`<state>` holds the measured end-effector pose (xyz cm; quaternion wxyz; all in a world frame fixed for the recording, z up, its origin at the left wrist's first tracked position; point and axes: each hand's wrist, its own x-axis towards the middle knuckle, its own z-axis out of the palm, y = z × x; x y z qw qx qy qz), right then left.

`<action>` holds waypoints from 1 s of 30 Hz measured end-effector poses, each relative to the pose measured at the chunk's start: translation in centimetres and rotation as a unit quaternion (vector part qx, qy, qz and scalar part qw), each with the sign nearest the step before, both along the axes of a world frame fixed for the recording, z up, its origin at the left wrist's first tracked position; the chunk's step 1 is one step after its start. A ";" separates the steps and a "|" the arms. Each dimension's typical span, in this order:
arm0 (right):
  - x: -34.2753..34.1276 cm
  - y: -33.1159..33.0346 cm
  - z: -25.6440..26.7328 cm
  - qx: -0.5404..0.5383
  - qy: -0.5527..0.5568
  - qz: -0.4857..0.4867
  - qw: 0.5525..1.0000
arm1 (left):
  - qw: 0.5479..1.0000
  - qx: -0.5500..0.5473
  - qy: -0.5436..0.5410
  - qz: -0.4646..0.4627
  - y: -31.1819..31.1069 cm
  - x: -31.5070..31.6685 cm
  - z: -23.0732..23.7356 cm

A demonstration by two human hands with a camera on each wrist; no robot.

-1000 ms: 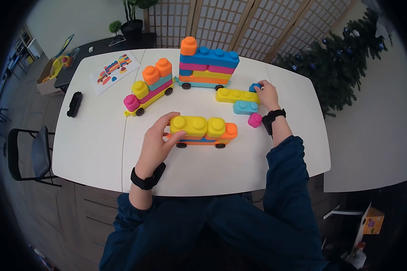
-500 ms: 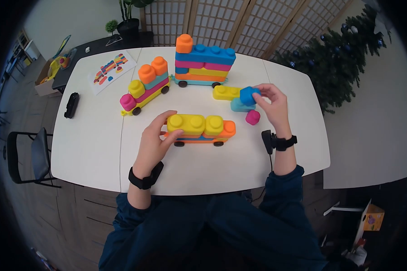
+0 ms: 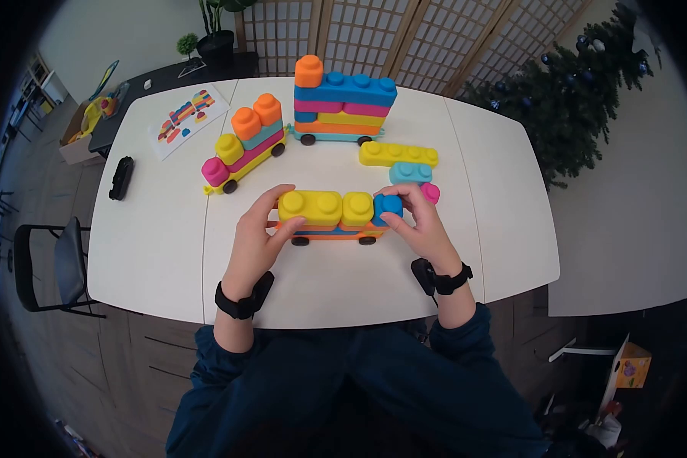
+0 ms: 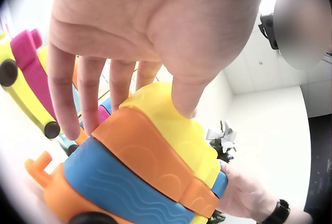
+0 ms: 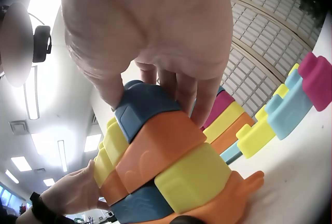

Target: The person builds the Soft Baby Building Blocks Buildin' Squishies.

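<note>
In the head view, a wheeled toy wagon (image 3: 332, 238) of stacked building blocks stands at the middle of the white table. My left hand (image 3: 253, 243) grips the long yellow block (image 3: 310, 208) on its left end, thumb in front and fingers behind. Beside that block sits a shorter yellow block (image 3: 357, 208). My right hand (image 3: 427, 233) pinches a blue block (image 3: 388, 206) at the wagon's right end. The right wrist view has this blue block right on top of an orange block (image 5: 158, 146), slightly tilted, fingers on its far side.
Behind the right hand lie a long yellow block (image 3: 398, 155), a light blue block (image 3: 411, 173) and a pink block (image 3: 430, 192). Two more block wagons stand farther back, a tall one (image 3: 343, 114) and a low one (image 3: 248, 149). A picture sheet (image 3: 187, 122) and a black object (image 3: 121, 178) lie left.
My right hand has picked up the blue block from behind the long yellow block and brought it left and nearer, onto the wagon's right end. The left hand has kept its grip.
</note>
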<state>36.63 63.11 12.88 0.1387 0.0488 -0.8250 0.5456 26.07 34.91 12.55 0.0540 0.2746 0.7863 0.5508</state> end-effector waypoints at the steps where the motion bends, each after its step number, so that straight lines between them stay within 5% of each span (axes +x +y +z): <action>1: 0.1 0.0 -0.2 0.000 0.000 0.001 1.000 | 1.000 0.000 0.006 0.000 0.0 0.0 0.0; 20: -1.2 4.9 2.0 0.049 -0.078 -0.003 0.996 | 1.000 -0.004 0.005 0.000 -0.4 -0.3 0.2; 25: -4.9 10.8 1.4 0.226 -0.085 -0.174 0.955 | 1.000 -0.002 0.011 0.000 -0.3 -0.3 -0.1; 30: -7.6 14.5 -1.2 0.309 -0.104 -0.154 0.933 | 1.000 -0.005 0.007 0.002 -0.4 -0.3 0.1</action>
